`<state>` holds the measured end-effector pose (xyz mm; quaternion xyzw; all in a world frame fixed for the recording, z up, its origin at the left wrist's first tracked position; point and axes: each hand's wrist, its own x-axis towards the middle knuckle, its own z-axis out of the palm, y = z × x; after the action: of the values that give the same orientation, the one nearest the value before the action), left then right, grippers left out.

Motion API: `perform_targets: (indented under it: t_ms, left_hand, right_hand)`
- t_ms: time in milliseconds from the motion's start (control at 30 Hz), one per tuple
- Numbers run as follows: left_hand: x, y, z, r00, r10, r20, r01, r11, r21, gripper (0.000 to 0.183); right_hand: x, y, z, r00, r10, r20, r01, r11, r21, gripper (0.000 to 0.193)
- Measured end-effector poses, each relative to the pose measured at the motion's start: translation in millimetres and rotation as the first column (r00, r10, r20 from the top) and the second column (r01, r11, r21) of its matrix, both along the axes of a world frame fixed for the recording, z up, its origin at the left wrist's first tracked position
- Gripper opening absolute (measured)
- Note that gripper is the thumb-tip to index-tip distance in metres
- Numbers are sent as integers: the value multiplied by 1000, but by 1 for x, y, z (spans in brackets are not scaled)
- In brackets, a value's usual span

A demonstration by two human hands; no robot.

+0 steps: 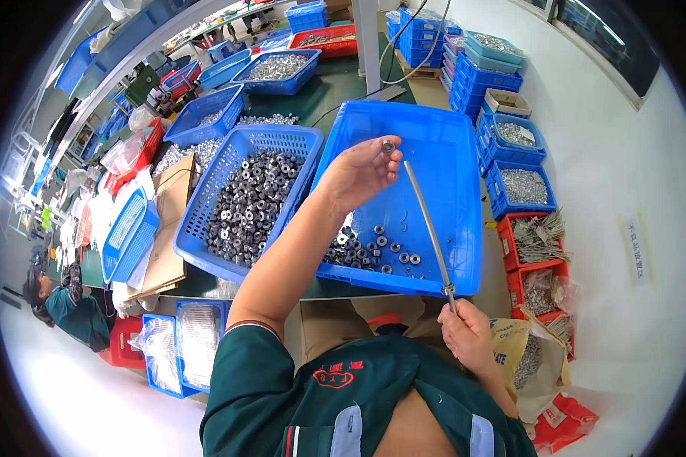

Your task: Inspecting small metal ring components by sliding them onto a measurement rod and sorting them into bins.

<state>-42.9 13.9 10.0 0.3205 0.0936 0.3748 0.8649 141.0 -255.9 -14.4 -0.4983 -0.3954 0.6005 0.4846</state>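
Head view: at far left a co-worker (84, 316); then, on your green table (351, 80), a blue basket (286, 132) of dark rings (251, 202). Your left hand (358, 175), fingers curled, pinches a metal ring (387, 146) over the blue tray (434, 152); your right hand (465, 333) closes round a metal rod (425, 221) slanting across it. Crates (476, 80) line the white wall (598, 145).

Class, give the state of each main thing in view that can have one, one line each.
Left hand: pinching the small metal ring.
Small metal ring: held, off the metal rod.
Right hand: closed around the metal rod.
Metal rod: tilted, upper end free.
Blue tray: open, loose rings mostly toward its near side.
Blue mesh basket: open, filled with dark rings.
Tan sack: open, metal parts inside.
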Motion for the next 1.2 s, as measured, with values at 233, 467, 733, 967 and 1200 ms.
perform_targets:
  t_ms: [233,467,733,967,1200]
  left_hand:
    - [2,-3,6,1000,-26,16,24,997,79,27]
    - [6,-10,11,999,-41,29,39,997,71,25]
    - [6,-10,10,990,-73,117,65,995,72,22]
    - [6,-12,12,993,-77,93,66,992,112,21]
    - [8,-14,8,1000,9,0,-9,995,97,22]
  right_hand:
    - [-1,2,2,999,40,-35,-41,999,-8,12]
    - [-3,6,4,996,51,-69,-51,999,2,12]
    - [-6,7,5,998,44,-45,-43,999,26,15]
    - [-7,7,5,998,35,-49,-33,999,38,15]
    - [-12,10,10,994,30,-106,-31,999,-11,19]
